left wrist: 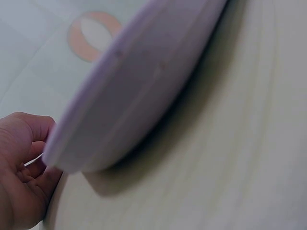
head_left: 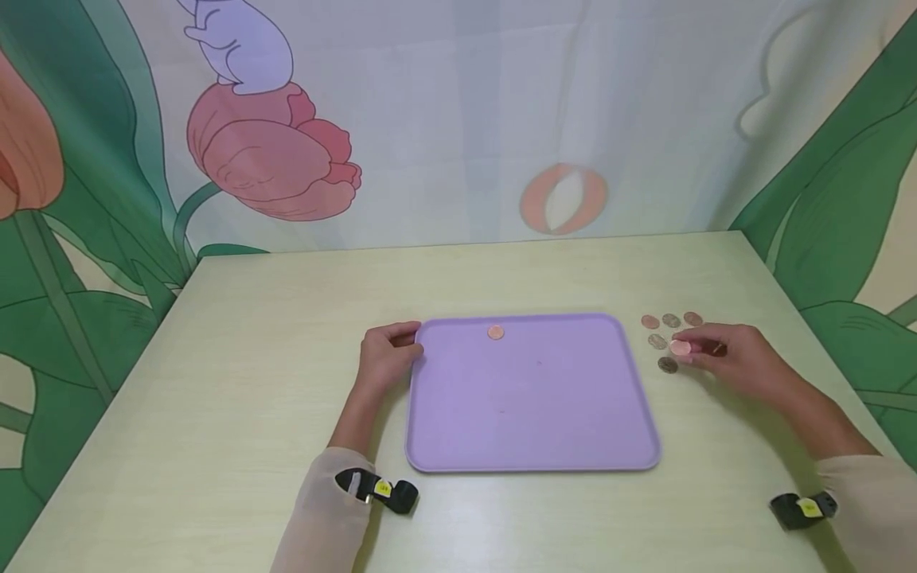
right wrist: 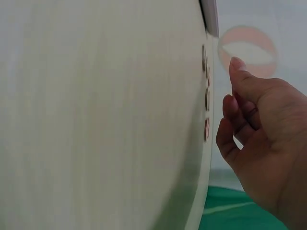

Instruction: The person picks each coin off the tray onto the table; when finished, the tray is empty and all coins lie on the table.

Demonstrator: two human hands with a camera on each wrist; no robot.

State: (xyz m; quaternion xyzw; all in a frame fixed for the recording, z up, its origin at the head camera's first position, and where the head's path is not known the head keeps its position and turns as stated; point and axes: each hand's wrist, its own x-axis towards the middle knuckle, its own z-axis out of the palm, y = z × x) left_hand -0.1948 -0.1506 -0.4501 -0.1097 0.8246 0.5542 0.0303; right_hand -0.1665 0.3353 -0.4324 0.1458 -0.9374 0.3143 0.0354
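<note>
A purple tray (head_left: 530, 398) lies on the table. My left hand (head_left: 388, 354) grips its far left corner; the left wrist view shows the fingers (left wrist: 41, 127) bent at the tray's rim. One copper coin (head_left: 496, 332) lies on the tray close to its far edge. To the right of the tray, my right hand (head_left: 745, 362) pinches another copper coin (head_left: 680, 348) between thumb and fingers. Several loose coins are around that hand, among them a silver coin (head_left: 657, 341) and a dark coin (head_left: 668, 364). In the right wrist view the pinched coin cannot be made out.
The pale wooden table (head_left: 236, 414) extends on both sides of the tray. Behind it hangs a printed curtain (head_left: 444, 119) with flowers and leaves. Each sleeve carries a small black wrist camera (head_left: 383, 491).
</note>
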